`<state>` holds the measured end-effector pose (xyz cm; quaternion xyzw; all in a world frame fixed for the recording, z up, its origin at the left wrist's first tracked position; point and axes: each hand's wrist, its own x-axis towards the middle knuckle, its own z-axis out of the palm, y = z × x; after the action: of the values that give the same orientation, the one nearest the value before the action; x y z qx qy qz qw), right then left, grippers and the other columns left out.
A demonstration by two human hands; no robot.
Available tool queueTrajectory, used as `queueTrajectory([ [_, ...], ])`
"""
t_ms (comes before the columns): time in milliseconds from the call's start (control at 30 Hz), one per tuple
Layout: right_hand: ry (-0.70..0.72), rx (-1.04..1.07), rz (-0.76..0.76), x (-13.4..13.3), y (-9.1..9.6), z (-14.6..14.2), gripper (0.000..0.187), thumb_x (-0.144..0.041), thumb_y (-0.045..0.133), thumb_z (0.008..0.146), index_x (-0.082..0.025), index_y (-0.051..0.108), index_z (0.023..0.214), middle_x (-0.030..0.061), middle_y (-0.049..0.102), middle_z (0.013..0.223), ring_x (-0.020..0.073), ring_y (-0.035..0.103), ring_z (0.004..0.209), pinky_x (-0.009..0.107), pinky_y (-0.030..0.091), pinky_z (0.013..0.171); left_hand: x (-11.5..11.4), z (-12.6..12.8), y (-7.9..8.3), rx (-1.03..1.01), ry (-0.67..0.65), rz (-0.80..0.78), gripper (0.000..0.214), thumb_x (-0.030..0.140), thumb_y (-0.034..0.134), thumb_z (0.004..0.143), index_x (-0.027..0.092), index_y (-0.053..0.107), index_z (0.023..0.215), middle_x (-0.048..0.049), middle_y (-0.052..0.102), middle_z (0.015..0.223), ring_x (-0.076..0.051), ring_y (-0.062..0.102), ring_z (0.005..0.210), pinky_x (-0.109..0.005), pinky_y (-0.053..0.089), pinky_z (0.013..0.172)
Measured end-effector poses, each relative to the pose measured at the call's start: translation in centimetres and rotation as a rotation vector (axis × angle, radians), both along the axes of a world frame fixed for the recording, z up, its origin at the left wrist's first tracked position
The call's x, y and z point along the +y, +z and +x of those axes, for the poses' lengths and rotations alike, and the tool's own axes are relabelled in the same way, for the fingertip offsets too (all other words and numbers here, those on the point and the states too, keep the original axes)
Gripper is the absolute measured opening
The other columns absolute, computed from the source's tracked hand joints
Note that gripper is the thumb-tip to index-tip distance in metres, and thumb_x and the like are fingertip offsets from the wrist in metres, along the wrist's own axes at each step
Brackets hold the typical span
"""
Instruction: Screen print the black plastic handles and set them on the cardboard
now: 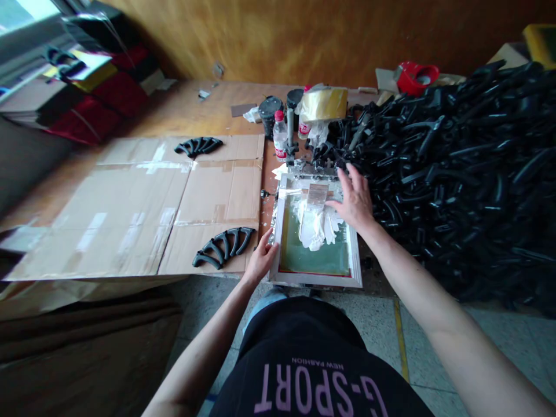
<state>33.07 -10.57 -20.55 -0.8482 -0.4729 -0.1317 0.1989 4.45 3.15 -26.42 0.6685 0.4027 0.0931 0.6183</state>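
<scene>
A screen printing frame (354, 255) lies flat in front of me, its green mesh smeared with white ink (319, 229). A squeegee with a brownish handle (318, 194) rests in the ink near the far end. My right hand (357, 200) is open with fingers spread, over the frame's far right side, thumb close to the squeegee. At the frame's left edge, my left hand (262, 255) is open, its fingertips at or very near the rim; whether they touch I cannot tell. Just left of that hand, a row of curved black plastic parts (223, 246) lies on cardboard.
A big heap of black plastic parts (456, 168) fills the right side. Beyond the frame stand a plastic bottle (280, 136), a dark tub (270, 110) and a tape roll (324, 104). Flattened cardboard (130, 197) covers the left, with another black row (198, 146) farther back.
</scene>
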Motion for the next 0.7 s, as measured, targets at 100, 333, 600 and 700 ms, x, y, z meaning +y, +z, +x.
queueTrajectory([
  [100,0.128,-0.007,-0.199,3.6,0.3,-2.7,0.031,-0.029,0.064,0.084,-0.014,0.061,0.112,0.0149,0.058,0.118,0.0308,0.050,0.109,0.043,0.043,0.089,0.4,0.3,-2.1,0.052,-0.056,0.045,0.067,0.048,0.059,0.083,0.023,0.043,0.143,0.0025,0.061,0.069,-0.010,0.049,0.052,-0.020,0.036,0.050],
  [333,0.570,-0.043,-0.413,-1.6,-1.2,-7.3,0.018,-0.005,0.045,0.086,-0.014,0.061,0.085,0.0086,0.063,0.085,0.0205,0.053,0.083,0.030,0.036,0.066,0.8,-0.2,-3.5,0.048,-0.062,0.009,0.065,0.053,0.056,0.084,0.023,0.045,0.141,-0.0014,0.066,0.081,-0.014,0.057,0.064,-0.022,0.041,0.055],
  [600,0.526,-0.077,-0.278,-1.9,-1.1,-7.4,0.015,-0.007,0.048,0.085,-0.015,0.061,0.082,0.0071,0.061,0.079,0.0194,0.051,0.080,0.029,0.034,0.064,0.6,-0.1,-2.6,-0.003,-0.046,-0.088,0.068,0.056,0.058,0.081,0.019,0.046,0.137,-0.0016,0.066,0.079,-0.014,0.058,0.063,-0.022,0.040,0.054],
  [700,0.619,-0.107,-0.280,-2.8,-1.8,-8.4,0.019,-0.008,0.044,0.088,-0.015,0.062,0.084,0.0083,0.062,0.081,0.0193,0.051,0.079,0.030,0.035,0.063,0.5,0.0,-2.0,0.000,-0.020,-0.108,0.069,0.056,0.059,0.080,0.019,0.046,0.136,-0.0021,0.066,0.079,-0.016,0.061,0.067,-0.023,0.044,0.057],
])
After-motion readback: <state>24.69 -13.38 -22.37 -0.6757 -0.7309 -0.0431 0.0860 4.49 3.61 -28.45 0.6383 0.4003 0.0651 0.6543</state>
